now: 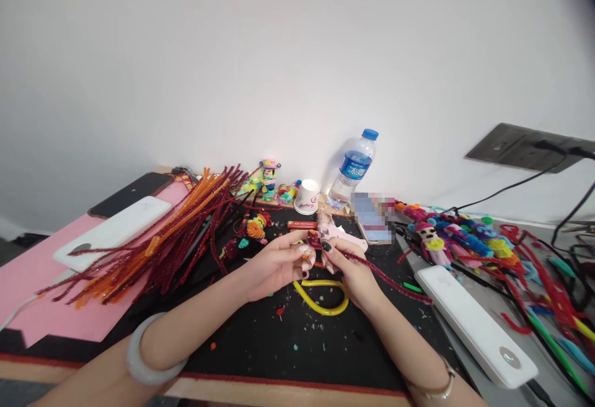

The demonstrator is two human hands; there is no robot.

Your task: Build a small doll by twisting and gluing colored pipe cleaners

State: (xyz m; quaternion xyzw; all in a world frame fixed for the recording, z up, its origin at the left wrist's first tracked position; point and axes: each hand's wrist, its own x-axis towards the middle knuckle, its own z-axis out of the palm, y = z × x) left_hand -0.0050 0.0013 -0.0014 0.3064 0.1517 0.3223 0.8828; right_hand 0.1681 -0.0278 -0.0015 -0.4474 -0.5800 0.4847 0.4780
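Observation:
My left hand (289,259) and my right hand (346,264) meet over the middle of a black mat (260,345). A dark red, glittery pipe cleaner (393,283) runs out past my right hand toward the right, with that hand's thumb and fingers closed on it. Its other end forms a small twisted bundle (313,239) between both sets of fingertips. My left fingers pinch this bundle, and a bit of orange shows by them; its exact shape is partly hidden. Below the hands lies a curved yellow pipe cleaner (320,309).
Many red and orange pipe cleaners (181,252) spread at left over pink paper (109,308) and a white power bank (116,233). Behind stand a paper cup (307,197) and a water bottle (353,168). Pipe-cleaner dolls (430,240) and another power bank (476,326) lie right.

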